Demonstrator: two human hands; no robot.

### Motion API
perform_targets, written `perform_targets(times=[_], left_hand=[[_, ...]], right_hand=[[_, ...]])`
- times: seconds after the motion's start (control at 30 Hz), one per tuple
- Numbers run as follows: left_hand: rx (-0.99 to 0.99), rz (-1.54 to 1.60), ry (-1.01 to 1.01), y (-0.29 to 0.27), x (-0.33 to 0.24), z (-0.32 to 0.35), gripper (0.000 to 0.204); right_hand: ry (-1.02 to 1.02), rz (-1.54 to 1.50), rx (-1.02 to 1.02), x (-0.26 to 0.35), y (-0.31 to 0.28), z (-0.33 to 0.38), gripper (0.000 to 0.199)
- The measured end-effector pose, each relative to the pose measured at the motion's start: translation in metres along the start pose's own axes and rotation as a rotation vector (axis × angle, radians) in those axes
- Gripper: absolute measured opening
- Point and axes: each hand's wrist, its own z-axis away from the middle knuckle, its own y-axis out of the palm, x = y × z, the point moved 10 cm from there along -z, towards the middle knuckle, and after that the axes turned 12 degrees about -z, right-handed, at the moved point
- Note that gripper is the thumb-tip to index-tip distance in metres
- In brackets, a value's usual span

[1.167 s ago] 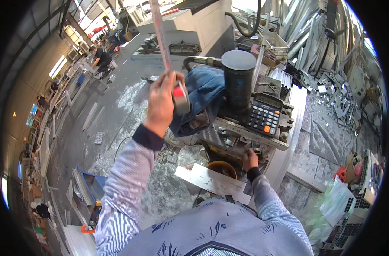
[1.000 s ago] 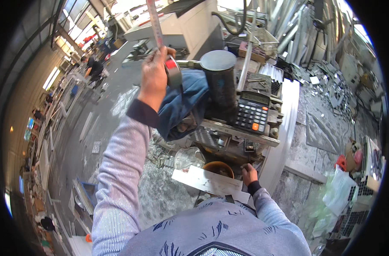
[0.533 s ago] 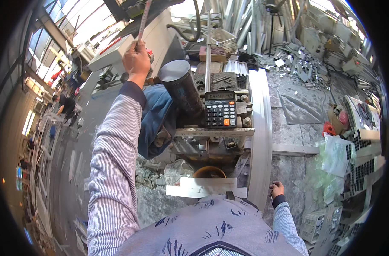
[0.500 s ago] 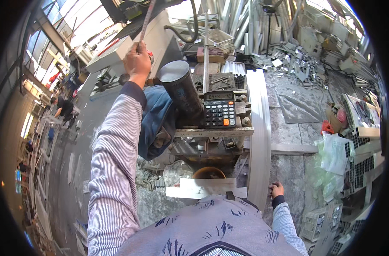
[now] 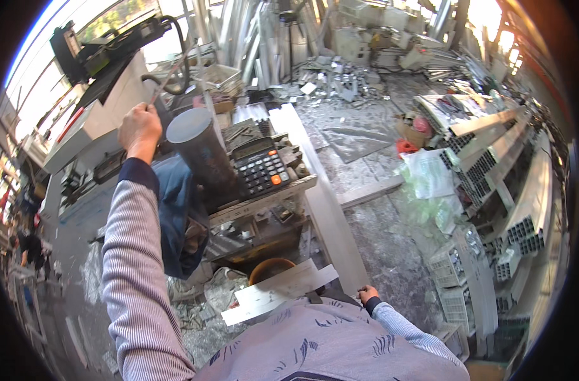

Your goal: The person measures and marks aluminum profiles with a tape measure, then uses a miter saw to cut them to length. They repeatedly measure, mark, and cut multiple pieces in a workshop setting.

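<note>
My left hand (image 5: 139,127) is raised at arm's length and shut on a thin metal strip (image 5: 166,79) that slants up toward the saw machine (image 5: 105,44). Just right of it stands a dark grey cylinder (image 5: 200,152), with a black calculator (image 5: 261,168) beside it on the cluttered bench (image 5: 270,197). My right hand (image 5: 367,294) is low by my body, fingers curled at the near end of a long aluminium profile (image 5: 321,190). Whether it grips the profile is unclear.
A blue cloth (image 5: 175,209) hangs off the bench's left side. An orange bucket (image 5: 270,270) and a flat aluminium piece (image 5: 277,293) lie under the bench. Stacked profiles (image 5: 518,190), a plastic bag (image 5: 429,174) and scrap cover the floor at right.
The view has swung, and my left hand with the strip now sits further left and away from me. My right hand has shifted from under the bench to the long profile's near end.
</note>
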Motion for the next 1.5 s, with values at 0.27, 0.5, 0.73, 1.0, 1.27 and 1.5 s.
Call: perform_targets(times=[0.27,0.5,0.73,1.0,1.27,1.5], left_hand=[[-0.027,0.126,0.049,0.001,-0.001,-0.003,0.036],[-0.009,0.152,-0.009,0.006,0.013,0.000,0.039],[-0.030,0.144,-0.011,0.012,0.026,-0.003,0.044],[-0.228,0.144,-0.077,-0.011,0.031,0.012,0.042],[-0.343,0.092,-0.035,-0.011,0.041,0.008,0.040],[-0.322,0.087,0.023,-0.005,0.053,-0.001,0.044]], right_hand=[[-0.019,0.107,-0.280,-0.054,-0.065,0.046,0.023],[-0.100,0.048,-0.297,-0.021,-0.064,0.078,0.028],[-0.333,-0.175,-0.057,0.146,-0.027,0.029,0.032],[-0.625,-0.410,0.222,0.373,0.018,0.061,0.029],[-1.262,-0.334,0.124,0.549,-0.019,0.123,0.021],[-1.464,-0.335,0.214,0.640,0.003,0.133,0.023]])
